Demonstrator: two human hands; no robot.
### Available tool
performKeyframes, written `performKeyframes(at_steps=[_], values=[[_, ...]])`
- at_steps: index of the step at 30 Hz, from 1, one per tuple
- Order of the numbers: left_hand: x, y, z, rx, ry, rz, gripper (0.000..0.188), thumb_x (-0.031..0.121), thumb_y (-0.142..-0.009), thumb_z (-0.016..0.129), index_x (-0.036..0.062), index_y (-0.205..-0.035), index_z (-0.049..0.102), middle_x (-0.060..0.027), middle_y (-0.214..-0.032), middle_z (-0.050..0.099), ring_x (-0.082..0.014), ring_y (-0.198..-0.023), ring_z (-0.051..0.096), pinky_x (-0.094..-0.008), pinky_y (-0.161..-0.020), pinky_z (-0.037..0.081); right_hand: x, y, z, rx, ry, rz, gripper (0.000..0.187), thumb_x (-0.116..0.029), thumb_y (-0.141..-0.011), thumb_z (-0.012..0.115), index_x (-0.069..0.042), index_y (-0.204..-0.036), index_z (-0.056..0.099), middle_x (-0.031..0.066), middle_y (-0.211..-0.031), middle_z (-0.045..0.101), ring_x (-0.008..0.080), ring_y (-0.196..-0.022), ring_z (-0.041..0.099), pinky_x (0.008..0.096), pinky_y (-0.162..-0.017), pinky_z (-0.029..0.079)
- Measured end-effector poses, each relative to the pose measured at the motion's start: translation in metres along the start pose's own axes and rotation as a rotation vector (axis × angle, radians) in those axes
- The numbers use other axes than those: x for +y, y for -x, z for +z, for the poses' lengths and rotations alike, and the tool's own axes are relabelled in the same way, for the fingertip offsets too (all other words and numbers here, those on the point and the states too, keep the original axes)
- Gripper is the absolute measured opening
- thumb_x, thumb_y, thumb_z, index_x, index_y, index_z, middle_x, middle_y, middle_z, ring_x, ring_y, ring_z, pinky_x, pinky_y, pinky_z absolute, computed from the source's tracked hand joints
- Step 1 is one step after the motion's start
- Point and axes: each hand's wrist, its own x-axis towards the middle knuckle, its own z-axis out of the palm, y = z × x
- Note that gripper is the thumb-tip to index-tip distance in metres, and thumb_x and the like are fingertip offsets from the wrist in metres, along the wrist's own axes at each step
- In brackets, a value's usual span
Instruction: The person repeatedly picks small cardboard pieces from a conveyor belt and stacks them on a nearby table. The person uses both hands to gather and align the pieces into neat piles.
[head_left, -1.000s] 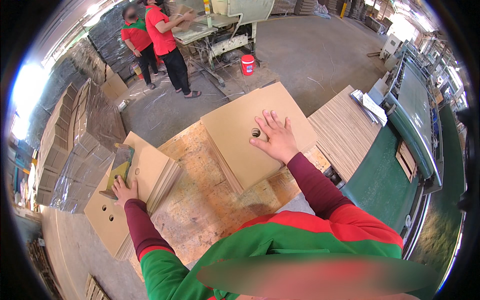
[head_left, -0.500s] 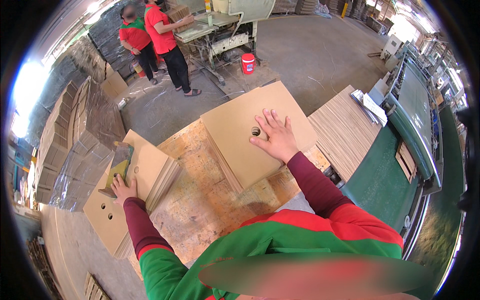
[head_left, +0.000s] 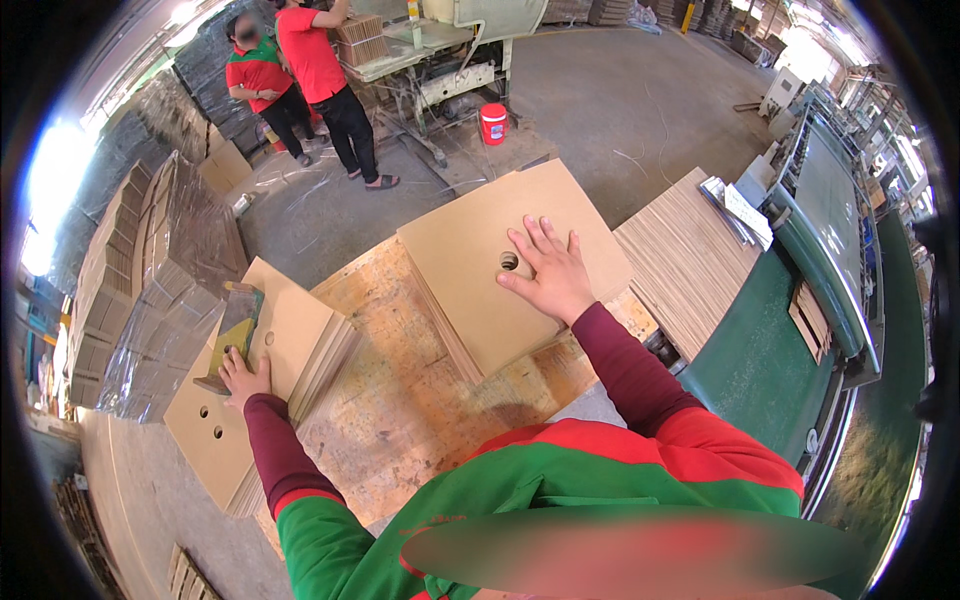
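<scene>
My right hand (head_left: 550,270) lies flat with fingers spread on top of a stack of brown cardboard sheets (head_left: 470,290). A round hole in the top sheet shows beside its thumb. At the left, my left hand (head_left: 244,380) rests with its fingers apart against a worn yellow-green block (head_left: 233,340). That block sits on a second stack of cardboard sheets (head_left: 300,318), which has several round holes. Both stacks lie on a stained wooden tabletop (head_left: 400,400), with a gap between them.
Right of the table, striped-edged cardboard (head_left: 690,260) is packed beside a green conveyor belt (head_left: 765,350), with papers (head_left: 745,215) on top. Plastic-wrapped cardboard (head_left: 165,280) stands at the left. Two people in red shirts (head_left: 312,55) stand by a machine (head_left: 440,70) near a red bucket (head_left: 493,124).
My hands stay in place on the stacks, with only a slight shift of the view. In the background, the person at the machine has raised an arm above a cardboard bundle.
</scene>
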Motion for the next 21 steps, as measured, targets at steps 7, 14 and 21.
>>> performKeyframes(at_steps=[7,14,21], values=[[0.0002,0.0004,-0.0012,-0.011,-0.002,-0.013,0.080,0.060,-0.079,0.058,0.0290,-0.149,0.032,-0.0001,-0.157,0.027,-0.0268,-0.145,0.022,-0.0788,-0.097,0.024,-0.0004,0.0008,-0.0008,0.002,0.007,0.001,0.079,-0.070,-0.085,0.044,-0.018,-0.146,0.040,0.0121,-0.156,0.027,0.0294,-0.146,0.020,0.0608,-0.114,0.010],[0.0021,0.0022,-0.0036,-0.014,0.007,-0.014,0.080,0.060,-0.079,0.058,0.0285,-0.149,0.032,-0.0006,-0.157,0.027,-0.0264,-0.145,0.022,-0.0787,-0.098,0.023,-0.0005,0.0002,-0.0003,-0.003,0.014,0.006,0.079,-0.070,-0.085,0.044,-0.019,-0.146,0.040,0.0122,-0.156,0.027,0.0294,-0.146,0.019,0.0601,-0.114,0.009],[0.0030,0.0025,-0.0053,-0.010,-0.003,-0.008,0.080,0.060,-0.079,0.057,0.0282,-0.149,0.033,-0.0007,-0.156,0.028,-0.0260,-0.145,0.022,-0.0786,-0.098,0.023,-0.0005,0.0001,-0.0013,-0.006,0.003,0.007,0.079,-0.070,-0.085,0.044,-0.019,-0.146,0.039,0.0122,-0.156,0.026,0.0297,-0.146,0.020,0.0599,-0.114,0.009]])
